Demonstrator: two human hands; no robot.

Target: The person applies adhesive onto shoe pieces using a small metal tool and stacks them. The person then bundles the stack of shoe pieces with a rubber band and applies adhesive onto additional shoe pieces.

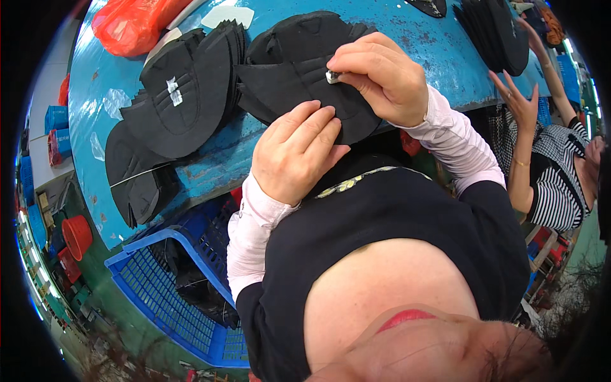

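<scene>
- Basket (146, 290), blue, open mesh: nearer the wearer than the central stack and off to its left, below the table edge; dark goods inside, presumably kept there clear of the work surface.
- Left hand (296, 149), bare: on the near edge of the central stack, fingers straight and close together, thumb apart, nothing seen in its grasp; probably laid there to steady the top piece.
- Right hand (388, 79), bare: over the right part of the central stack, thumb and forefinger pinched narrow on a small white piece (331, 77); the tip grip suits so slight an item.
- Central stack (286, 79), black curved panels, seamed: flat on the blue table (439, 63), squarely within reach of both hands.
- Left stack (197, 124), similar black panels: just left of the central stack, fanned, a white patch (174, 92) on top.
- Red bag (130, 28), plastic: beyond the central stack, to its left, seemingly set aside.
- Co-worker's hand (519, 102), fingers spread: well right of the central stack, near another black stack (499, 38).
</scene>
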